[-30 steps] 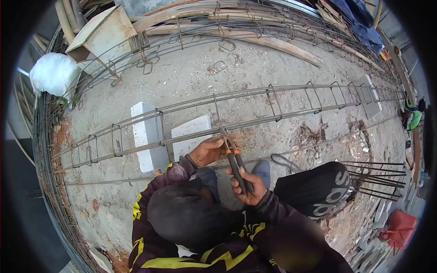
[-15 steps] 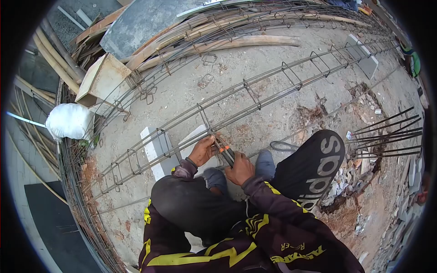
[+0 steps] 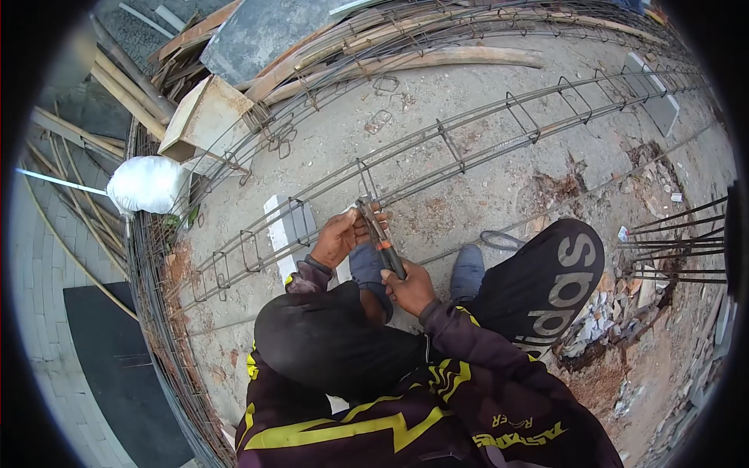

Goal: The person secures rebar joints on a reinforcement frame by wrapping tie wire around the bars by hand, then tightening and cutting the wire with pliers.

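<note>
over the floor (image 3: 433,209) runs the cage (image 3: 463,165); beyond, a box (image 3: 214,117) and sack (image 3: 148,186), contents hidden. pincers (image 3: 382,240) by the cage sit clasped in the right hand (image 3: 412,290); the left hand (image 3: 335,238), half-curled beside their head, has an unclear hold.

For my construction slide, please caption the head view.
Right hand grips pliers at a long steel cage, left hand close by.

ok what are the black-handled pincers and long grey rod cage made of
Black-handled metal pincers: probably steel, the head dull grey-brown; matte grips could be rubber or plastic. Long grey metal-rod cage: likely bare steel, dull thin rods bent into rectangular loops.
</note>
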The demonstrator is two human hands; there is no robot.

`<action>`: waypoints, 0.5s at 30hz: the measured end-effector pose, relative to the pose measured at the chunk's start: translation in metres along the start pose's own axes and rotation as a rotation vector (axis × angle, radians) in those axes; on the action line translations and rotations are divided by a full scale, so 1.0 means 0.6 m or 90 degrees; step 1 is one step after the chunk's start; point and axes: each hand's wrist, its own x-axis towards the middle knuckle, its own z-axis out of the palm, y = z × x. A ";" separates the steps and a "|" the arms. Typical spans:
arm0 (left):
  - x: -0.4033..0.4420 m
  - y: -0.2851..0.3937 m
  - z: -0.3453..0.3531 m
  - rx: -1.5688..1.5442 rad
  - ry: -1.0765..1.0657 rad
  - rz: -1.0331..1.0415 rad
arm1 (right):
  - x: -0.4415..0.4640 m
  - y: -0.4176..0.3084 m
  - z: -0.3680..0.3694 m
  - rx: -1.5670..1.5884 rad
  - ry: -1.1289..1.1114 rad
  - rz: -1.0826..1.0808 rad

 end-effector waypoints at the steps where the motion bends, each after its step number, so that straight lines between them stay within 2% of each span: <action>1: 0.003 0.022 -0.002 0.085 0.007 0.005 | -0.002 -0.020 0.000 -0.088 0.032 -0.044; 3: 0.012 0.052 -0.011 0.216 0.059 -0.003 | -0.019 -0.060 -0.010 -0.271 0.104 -0.129; 7: 0.012 0.121 -0.001 0.183 0.111 -0.098 | -0.016 -0.106 -0.021 -0.395 0.170 -0.216; 9: 0.020 0.144 0.004 0.153 0.108 -0.090 | -0.011 -0.135 -0.022 -0.453 0.190 -0.223; 15: 0.049 0.186 0.027 0.061 0.126 -0.004 | 0.014 -0.257 -0.075 -0.724 0.195 -0.373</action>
